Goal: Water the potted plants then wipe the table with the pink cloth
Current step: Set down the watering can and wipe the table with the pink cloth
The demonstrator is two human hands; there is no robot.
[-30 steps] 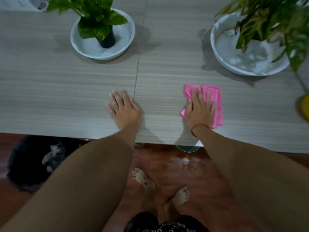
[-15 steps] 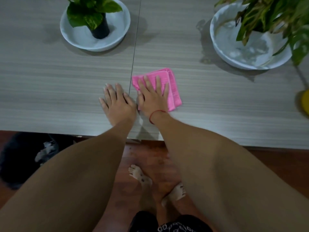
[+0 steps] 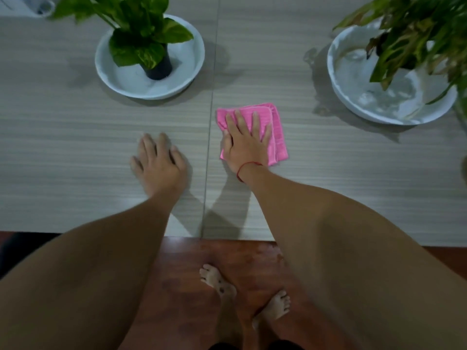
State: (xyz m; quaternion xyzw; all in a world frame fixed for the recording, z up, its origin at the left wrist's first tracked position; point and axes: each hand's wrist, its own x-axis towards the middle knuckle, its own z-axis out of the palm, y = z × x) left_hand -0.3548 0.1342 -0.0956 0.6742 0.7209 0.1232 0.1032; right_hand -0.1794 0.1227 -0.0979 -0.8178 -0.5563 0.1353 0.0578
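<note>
A folded pink cloth lies flat on the grey wood-grain table, just right of the table's seam. My right hand presses down on it with fingers spread. My left hand rests palm-down on the bare table left of the seam, holding nothing. A green leafy plant in a black pot stands in a white bowl at the back left. A second plant stands in a larger white bowl at the back right.
The table's front edge runs across the middle of the view, with red-brown floor and my bare feet below it. Leaves of the right plant overhang the table's right side. A small whitish object sits at the far back left.
My right hand slid the pink cloth left toward the seam, then a little back to the right and away from me. My left hand stayed flat on the table.
</note>
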